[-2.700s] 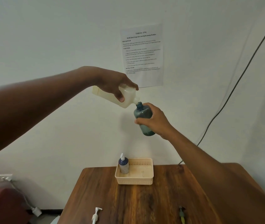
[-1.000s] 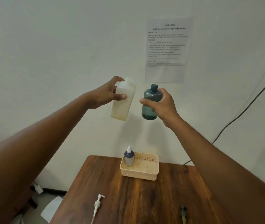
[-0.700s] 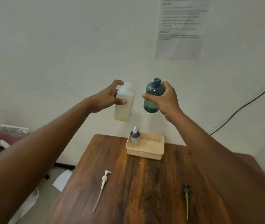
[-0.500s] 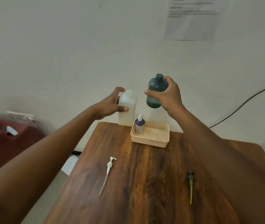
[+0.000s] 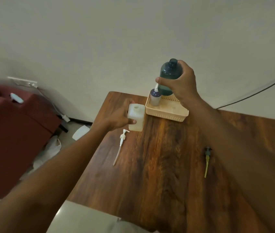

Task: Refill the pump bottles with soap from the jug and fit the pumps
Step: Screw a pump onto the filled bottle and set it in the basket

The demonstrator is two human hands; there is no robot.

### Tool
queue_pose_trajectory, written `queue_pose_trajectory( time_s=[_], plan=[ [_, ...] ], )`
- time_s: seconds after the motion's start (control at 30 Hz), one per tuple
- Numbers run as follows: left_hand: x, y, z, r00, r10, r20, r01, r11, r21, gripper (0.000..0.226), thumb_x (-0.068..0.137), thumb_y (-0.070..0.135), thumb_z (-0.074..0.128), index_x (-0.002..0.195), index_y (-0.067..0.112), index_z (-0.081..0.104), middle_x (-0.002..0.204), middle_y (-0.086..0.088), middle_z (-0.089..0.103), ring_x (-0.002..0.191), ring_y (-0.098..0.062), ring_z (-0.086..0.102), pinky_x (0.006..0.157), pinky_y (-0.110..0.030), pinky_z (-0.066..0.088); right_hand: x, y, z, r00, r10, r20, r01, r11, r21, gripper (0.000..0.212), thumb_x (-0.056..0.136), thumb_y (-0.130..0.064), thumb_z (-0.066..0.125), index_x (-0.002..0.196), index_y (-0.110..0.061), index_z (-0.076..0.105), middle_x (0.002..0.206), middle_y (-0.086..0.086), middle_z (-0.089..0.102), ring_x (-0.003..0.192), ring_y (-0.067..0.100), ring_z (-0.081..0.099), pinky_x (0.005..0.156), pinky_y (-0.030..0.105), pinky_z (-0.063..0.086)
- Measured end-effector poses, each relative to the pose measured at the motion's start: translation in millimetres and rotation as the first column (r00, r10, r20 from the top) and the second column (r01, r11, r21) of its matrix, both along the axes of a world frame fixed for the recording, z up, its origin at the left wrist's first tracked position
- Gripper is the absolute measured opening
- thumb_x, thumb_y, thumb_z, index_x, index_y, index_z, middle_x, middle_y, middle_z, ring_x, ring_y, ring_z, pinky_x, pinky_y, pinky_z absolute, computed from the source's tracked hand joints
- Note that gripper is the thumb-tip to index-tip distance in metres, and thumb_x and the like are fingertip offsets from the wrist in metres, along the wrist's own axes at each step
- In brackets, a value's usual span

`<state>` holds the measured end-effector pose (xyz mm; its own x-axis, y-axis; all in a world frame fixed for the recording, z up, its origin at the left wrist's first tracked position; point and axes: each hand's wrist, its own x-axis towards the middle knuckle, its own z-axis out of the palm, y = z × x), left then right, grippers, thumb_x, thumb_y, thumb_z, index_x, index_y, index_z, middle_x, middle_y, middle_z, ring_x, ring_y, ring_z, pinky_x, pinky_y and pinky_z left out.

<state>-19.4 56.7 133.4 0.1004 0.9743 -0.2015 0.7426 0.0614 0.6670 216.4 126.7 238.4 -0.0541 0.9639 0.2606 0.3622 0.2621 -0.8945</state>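
My left hand [image 5: 116,116] grips the pale soap jug [image 5: 136,119], which stands upright on the wooden table [image 5: 163,165] with its mouth uncapped. My right hand [image 5: 183,83] holds the dark green bottle [image 5: 169,73] upright in the air above the beige basket [image 5: 167,113]; its neck has no pump. A small bottle with a pump fitted [image 5: 155,97] stands in the basket's left corner. A white pump [image 5: 121,143] lies on the table just in front of the jug. A dark pump with a yellow-green tube [image 5: 207,158] lies to the right, beside my right forearm.
A dark red sofa [image 5: 12,128] stands left of the table, with a cable, a plug and white bags on the floor between them. A black cable [image 5: 257,93] runs along the wall at right. The wall is close behind the basket.
I have lowered the jug from mid-air down onto the table, left of the basket. The green bottle stays held up in my right hand. My view has tilted down.
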Motion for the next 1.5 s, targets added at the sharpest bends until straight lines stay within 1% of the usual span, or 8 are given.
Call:
queue_pose_trajectory(
  time_s=[0.13,0.27,0.37,0.8,0.97,1.1,1.33,1.5],
  plan=[
    [-13,-15,-32,0.985,0.036,-0.167,-0.029,0.999,0.044,0.071,0.071,0.052,0.086,0.126,0.049,0.042,0.114,0.016,0.053,0.101,-0.007,0.053,0.088,-0.028,0.046,-8,-2,-22,0.999,0.001,0.045,0.000,1.000,-0.025,0.066,0.072,-0.036,0.092,0.125,-0.031,0.052,0.119,-0.017,0.055,0.113,0.008,0.054,0.089,0.013,0.045],
    [-8,-24,-69,0.999,0.036,0.019,-0.033,0.992,-0.119,0.070,0.086,0.015,0.082,0.143,0.023,0.042,0.121,0.011,0.048,0.116,-0.008,0.048,0.097,-0.014,0.034,-13,-1,-44,0.997,0.000,0.079,0.004,0.999,-0.049,0.069,0.070,-0.035,0.093,0.127,-0.028,0.055,0.120,-0.017,0.056,0.112,0.005,0.052,0.087,0.009,0.043],
    [-8,-29,-96,0.990,0.061,0.130,-0.029,0.971,-0.236,0.071,0.087,0.000,0.077,0.146,0.014,0.039,0.124,0.003,0.054,0.115,-0.012,0.052,0.110,-0.042,0.047,-16,0,-59,0.996,-0.004,0.093,0.010,0.998,-0.063,0.069,0.070,-0.035,0.092,0.127,-0.029,0.054,0.120,-0.018,0.055,0.112,0.006,0.053,0.084,0.006,0.042],
    [-27,-31,-151,0.989,0.036,0.141,-0.003,0.973,-0.230,0.083,0.081,-0.002,0.079,0.140,0.023,0.027,0.120,0.002,0.056,0.116,-0.021,0.061,0.091,-0.038,0.058,-17,5,-98,0.998,-0.027,0.061,0.033,0.994,-0.101,0.073,0.069,-0.043,0.092,0.131,-0.030,0.055,0.126,-0.015,0.060,0.118,0.011,0.056,0.088,0.010,0.046],
    [-23,-29,-140,0.985,0.043,0.167,0.002,0.965,-0.262,0.082,0.078,-0.003,0.085,0.139,0.015,0.033,0.114,0.016,0.052,0.103,0.013,0.058,0.082,-0.009,0.050,-5,5,-93,0.999,-0.029,0.039,0.033,0.994,-0.105,0.069,0.069,-0.038,0.093,0.125,-0.033,0.054,0.119,-0.019,0.058,0.116,0.009,0.056,0.087,0.010,0.045],
    [-13,-22,-120,0.986,0.064,0.155,-0.024,0.969,-0.246,0.095,0.072,0.006,0.092,0.142,0.026,0.029,0.117,0.020,0.047,0.110,0.000,0.054,0.078,-0.004,0.047,13,2,-87,0.998,-0.057,-0.002,0.056,0.991,-0.119,0.066,0.070,-0.030,0.092,0.126,-0.027,0.058,0.118,-0.016,0.060,0.111,0.007,0.057,0.085,0.012,0.046],
    [32,8,-76,1.000,0.014,-0.003,-0.014,0.998,-0.061,0.108,0.072,0.060,0.084,0.158,0.029,0.027,0.162,-0.003,0.038,0.147,-0.027,0.037,0.122,-0.060,0.024,72,-5,-79,0.988,-0.152,-0.026,0.147,0.981,-0.127,0.068,0.068,-0.032,0.094,0.126,-0.027,0.059,0.122,-0.013,0.061,0.113,0.008,0.056,0.089,0.017,0.049],
    [93,30,-65,0.989,-0.141,-0.051,0.142,0.990,-0.002,0.098,0.079,0.065,0.078,0.157,0.034,0.028,0.164,0.003,0.035,0.151,-0.024,0.032,0.123,-0.062,0.020,128,-14,-77,0.968,-0.244,-0.052,0.234,0.961,-0.149,0.066,0.066,-0.032,0.095,0.119,-0.034,0.056,0.111,-0.021,0.059,0.107,0.005,0.056,0.087,0.018,0.050]
  ],
)
